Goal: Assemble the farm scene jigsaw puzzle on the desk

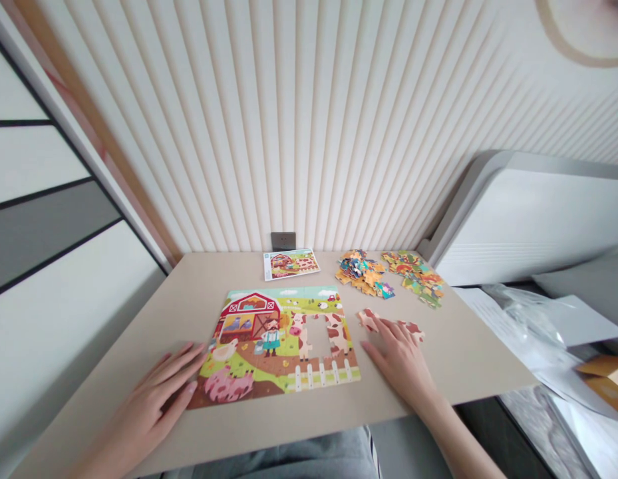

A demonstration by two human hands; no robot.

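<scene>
Left hand (156,399): flat, fingers open, tips on the edge of a farm-scene jigsaw puzzle (279,346), nothing held. Right hand (398,359): fingers spread, touching two loose cow-patterned pieces (368,320) just right of the puzzle's gap (316,336), no clear pinch. Also on the beige tabletop (139,346): picture card (291,264), two heaps of loose pieces (361,273). Risks: sliding palm knocking pieces askew; pressure at the left edge parting joined sections.

Bare right hand (401,362), grey trousers (283,462), striped seam (372,454)
</scene>
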